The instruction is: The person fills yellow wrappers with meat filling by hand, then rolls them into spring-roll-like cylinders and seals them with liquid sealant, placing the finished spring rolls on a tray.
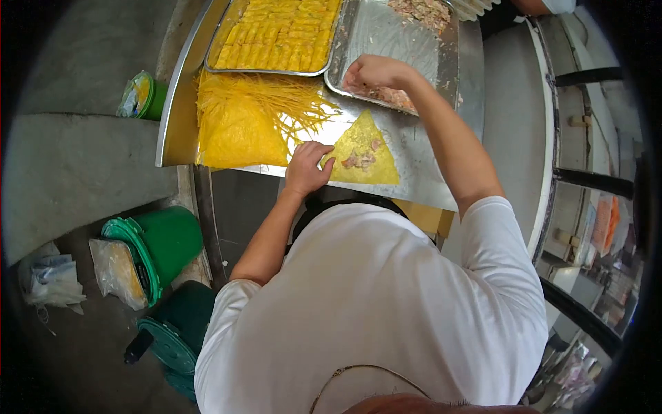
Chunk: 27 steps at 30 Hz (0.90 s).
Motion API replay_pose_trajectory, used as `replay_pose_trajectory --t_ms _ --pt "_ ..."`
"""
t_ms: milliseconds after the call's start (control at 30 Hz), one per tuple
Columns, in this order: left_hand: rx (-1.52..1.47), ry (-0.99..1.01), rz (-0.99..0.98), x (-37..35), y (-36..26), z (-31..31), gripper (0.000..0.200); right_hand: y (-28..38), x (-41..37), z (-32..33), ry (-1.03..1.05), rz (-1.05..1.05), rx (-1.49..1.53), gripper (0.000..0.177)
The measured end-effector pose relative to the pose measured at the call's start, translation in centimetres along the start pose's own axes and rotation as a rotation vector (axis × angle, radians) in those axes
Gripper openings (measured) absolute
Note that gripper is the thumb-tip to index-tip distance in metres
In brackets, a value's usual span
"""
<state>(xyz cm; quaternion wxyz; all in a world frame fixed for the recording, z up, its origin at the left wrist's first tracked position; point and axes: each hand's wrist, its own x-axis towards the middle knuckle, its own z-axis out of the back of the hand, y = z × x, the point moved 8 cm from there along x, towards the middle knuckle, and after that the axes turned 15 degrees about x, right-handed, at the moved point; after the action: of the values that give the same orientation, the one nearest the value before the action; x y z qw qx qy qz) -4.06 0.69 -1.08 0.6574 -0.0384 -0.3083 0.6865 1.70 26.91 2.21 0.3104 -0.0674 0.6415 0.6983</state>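
A triangular yellow wrapper (381, 170) lies on the metal table, with a small heap of pinkish filling (360, 160) on it. My left hand (309, 167) rests at the wrapper's left edge, thumb and fingers apart, nothing seen in it. Over the near left corner of a metal tray (386, 43), my right hand (376, 72) is bent down into the filling; its fingertips are hidden, so what it holds cannot be made out. Left of my left hand lies a stack of yellow wrappers (238, 134), with loose yellow strips (276, 93) behind it.
A tray of yellow rolls (276, 34) stands at the back left. Green buckets (165, 241) and a plastic bag (55, 276) are on the floor at left. The table's raised metal edge (181, 90) runs along the left. Part of another person (534, 7) shows at top right.
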Motion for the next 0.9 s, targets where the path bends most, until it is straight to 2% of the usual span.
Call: replay_pose_trajectory --t_ms 67,133,167,300,367,400,467,600,667,733,800,833,900 --pt "-0.006 -0.012 -0.002 -0.1 0.2 -0.1 0.025 1.0 -1.0 -0.6 0.059 -0.034 0.108 0.021" --pt "-0.014 -0.021 -0.009 -0.2 0.2 -0.2 0.025 2.9 -2.6 -1.3 -0.069 0.043 -0.205 0.024" --pt "-0.014 -0.021 -0.013 -0.2 0.3 -0.3 0.025 2.3 -2.0 -2.0 -0.053 0.138 -0.372 0.025" --pt "-0.014 -0.029 -0.022 -0.2 0.3 -0.3 0.025 2.3 -1.8 -1.5 -0.139 0.117 -0.380 0.023" --pt "-0.018 -0.034 -0.022 -0.3 0.2 -0.1 0.024 1.7 -1.5 1.1 -0.282 0.017 -0.309 0.026" --pt "-0.018 -0.039 -0.025 -0.2 0.1 0.0 0.024 1.3 -0.8 1.5 -0.282 0.015 -0.311 0.026" --pt "-0.021 -0.040 -0.025 -0.2 0.1 -0.1 0.024 -1.8 0.7 1.7 -0.258 -0.157 -0.493 0.028" --pt "-0.023 -0.044 -0.009 -0.3 0.2 0.0 0.024 -2.3 1.3 -0.1 -0.202 -0.170 -0.511 0.029" --pt "-0.020 -0.032 -0.005 -0.5 0.2 0.0 0.024 0.3 -0.5 -0.4 -0.124 -0.092 -0.480 0.028" --pt "-0.024 -0.024 -0.013 -0.4 0.3 0.0 0.025 1.9 -2.4 0.0 -0.111 -0.101 -0.408 0.026" --pt "-0.037 -0.042 -0.026 -0.4 0.4 -0.1 0.024 3.0 -5.0 -0.9 -0.041 -0.137 -0.203 0.026" --pt "-0.043 -0.044 -0.026 -0.4 0.3 -0.1 0.024 2.6 -6.3 -1.6 -0.043 -0.143 -0.206 0.026" --pt "-0.028 -0.015 -0.016 -0.4 0.4 -0.3 0.024 1.9 -8.7 -4.5 0.030 -0.052 0.053 0.029"
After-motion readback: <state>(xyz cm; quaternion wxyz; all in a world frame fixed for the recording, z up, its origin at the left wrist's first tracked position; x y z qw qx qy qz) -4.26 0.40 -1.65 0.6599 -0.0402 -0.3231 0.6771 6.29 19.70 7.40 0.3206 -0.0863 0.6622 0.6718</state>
